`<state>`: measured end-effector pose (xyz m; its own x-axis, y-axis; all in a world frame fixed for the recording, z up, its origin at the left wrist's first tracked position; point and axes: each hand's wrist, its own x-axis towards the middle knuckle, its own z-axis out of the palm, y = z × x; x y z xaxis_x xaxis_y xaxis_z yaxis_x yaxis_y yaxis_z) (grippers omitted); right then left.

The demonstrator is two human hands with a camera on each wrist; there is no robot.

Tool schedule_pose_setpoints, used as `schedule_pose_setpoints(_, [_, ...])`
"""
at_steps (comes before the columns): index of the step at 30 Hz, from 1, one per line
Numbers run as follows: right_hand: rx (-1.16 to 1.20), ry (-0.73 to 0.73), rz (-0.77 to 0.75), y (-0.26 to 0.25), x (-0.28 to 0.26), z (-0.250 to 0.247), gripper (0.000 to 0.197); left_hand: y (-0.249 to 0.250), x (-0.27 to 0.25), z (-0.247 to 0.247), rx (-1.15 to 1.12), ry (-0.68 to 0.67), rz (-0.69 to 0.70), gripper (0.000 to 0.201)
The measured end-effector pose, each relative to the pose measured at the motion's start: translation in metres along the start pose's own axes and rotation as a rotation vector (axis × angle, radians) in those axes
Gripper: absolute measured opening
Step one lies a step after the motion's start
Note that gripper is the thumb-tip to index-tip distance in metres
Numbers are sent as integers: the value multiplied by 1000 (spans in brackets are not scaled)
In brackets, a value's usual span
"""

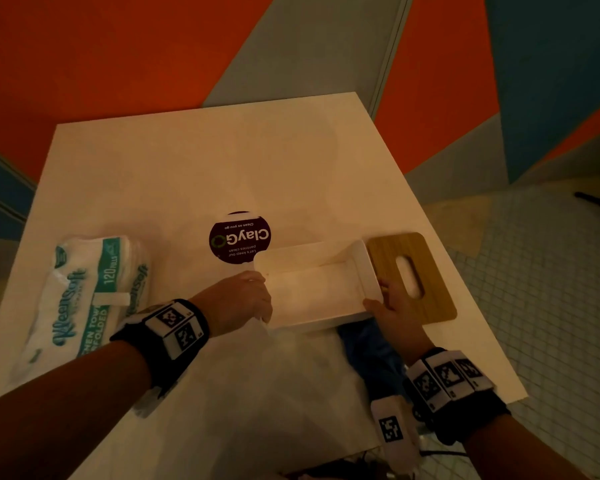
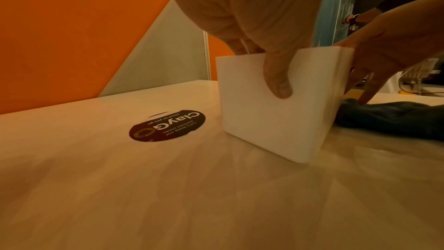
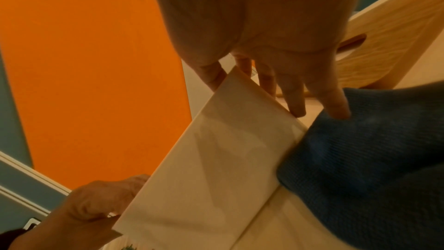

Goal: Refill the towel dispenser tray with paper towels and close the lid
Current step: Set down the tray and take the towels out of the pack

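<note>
An empty white dispenser tray [image 1: 312, 289] stands on the white table [image 1: 187, 168], lengthwise between my hands. My left hand [image 1: 243, 299] grips its left end wall, thumb [image 2: 276, 75] outside and fingers over the rim. My right hand [image 1: 392, 306] pinches the right end wall, its thumb on the near side of the wall and its fingers [image 3: 295, 102] down the far side. The bamboo lid [image 1: 413, 275] with its slot lies flat just right of the tray. A wrapped pack of Kleensoft paper towels [image 1: 90, 306] lies at the table's left.
A blue cloth [image 1: 371, 344] lies against the tray's near right corner. A dark round ClayGo sticker [image 1: 239, 237] sits behind the tray. Clear plastic wrap [image 1: 274, 375] covers the near table. Tiled floor [image 1: 551, 306] lies beyond the table's right edge.
</note>
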<state>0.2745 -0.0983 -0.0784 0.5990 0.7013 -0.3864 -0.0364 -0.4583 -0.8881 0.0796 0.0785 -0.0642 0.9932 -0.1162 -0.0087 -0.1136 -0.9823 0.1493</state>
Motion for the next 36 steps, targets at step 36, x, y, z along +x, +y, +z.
schedule_pose_setpoints(36, [-359, -102, -710, -47, -39, 13, 46, 49, -123, -11, -287, 711, -1226, 26])
